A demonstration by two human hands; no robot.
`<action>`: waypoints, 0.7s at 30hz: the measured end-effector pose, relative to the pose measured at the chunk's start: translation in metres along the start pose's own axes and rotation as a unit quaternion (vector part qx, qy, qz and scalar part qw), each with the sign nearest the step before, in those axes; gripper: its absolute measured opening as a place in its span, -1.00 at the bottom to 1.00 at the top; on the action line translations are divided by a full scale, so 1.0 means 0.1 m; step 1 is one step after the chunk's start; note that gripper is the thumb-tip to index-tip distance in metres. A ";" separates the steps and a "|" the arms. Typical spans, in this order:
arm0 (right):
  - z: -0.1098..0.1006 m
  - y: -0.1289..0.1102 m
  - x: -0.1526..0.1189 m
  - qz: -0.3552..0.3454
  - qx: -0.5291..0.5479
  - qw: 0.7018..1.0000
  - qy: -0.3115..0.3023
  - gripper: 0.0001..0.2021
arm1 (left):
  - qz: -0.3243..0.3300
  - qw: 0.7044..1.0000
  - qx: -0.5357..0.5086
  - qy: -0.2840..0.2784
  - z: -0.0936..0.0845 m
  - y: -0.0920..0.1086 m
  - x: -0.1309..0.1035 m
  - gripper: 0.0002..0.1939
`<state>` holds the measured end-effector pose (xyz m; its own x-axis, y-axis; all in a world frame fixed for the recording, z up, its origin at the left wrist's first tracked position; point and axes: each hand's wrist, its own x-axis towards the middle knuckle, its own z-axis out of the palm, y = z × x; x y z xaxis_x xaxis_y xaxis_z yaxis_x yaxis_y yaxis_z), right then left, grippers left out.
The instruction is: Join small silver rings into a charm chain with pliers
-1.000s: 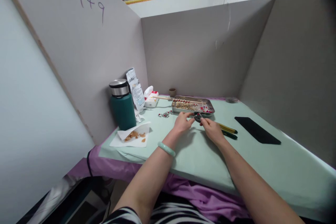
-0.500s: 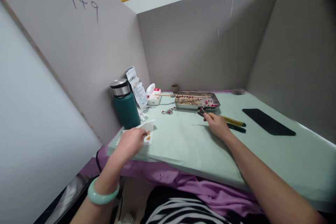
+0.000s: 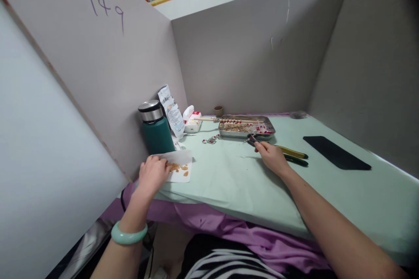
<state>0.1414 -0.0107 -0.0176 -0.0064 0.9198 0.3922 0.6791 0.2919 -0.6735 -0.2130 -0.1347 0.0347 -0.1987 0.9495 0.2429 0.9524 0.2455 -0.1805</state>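
My left hand (image 3: 153, 175) rests on a white sheet of paper (image 3: 178, 178) at the table's left edge. Its fingers are bent down and drawn together beside several small brown flakes (image 3: 183, 168); whether a flake is between them is hidden. A pale green bangle (image 3: 128, 234) circles that wrist. Farther right, my right hand (image 3: 271, 157) is closed in a pinch, with a small shiny metal piece at its fingertips, too small to name. Pliers with yellow and dark green handles (image 3: 293, 152) lie beneath and behind this hand. A red-beaded chain (image 3: 212, 139) lies left of it.
A metal tray (image 3: 247, 134) of small beads and metal bits stands behind the right hand, a beaded wooden stick (image 3: 204, 119) across it. A green bottle (image 3: 158, 135) stands behind the left hand. A black mat (image 3: 335, 152) lies right. Partitions (image 3: 242, 65) enclose the table.
My left hand has shifted left across the paper, uncovering more of the brown flakes. My right hand has stayed in place with its pinch unchanged.
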 end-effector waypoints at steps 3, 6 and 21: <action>0.00 0.00 0.00 0.005 -0.002 1.000 0.000 -0.59 | -0.025 1.000 0.002 -0.013 0.05 0.05 0.05 -0.59; 0.00 0.01 0.00 0.002 -0.001 1.000 0.002 -0.58 | -0.041 0.999 -0.004 -0.018 0.09 0.07 0.10 -0.61; 0.01 0.02 0.01 -0.010 0.010 1.000 0.006 -0.60 | 0.088 0.921 -0.300 0.234 -0.33 0.41 -0.23 -0.74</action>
<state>0.1421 -0.0091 -0.0197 -0.0112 0.9104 0.4135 0.6644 0.3158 -0.6773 -0.1619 -0.1532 0.0534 -0.0406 0.7420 0.6692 0.9446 -0.1899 0.2678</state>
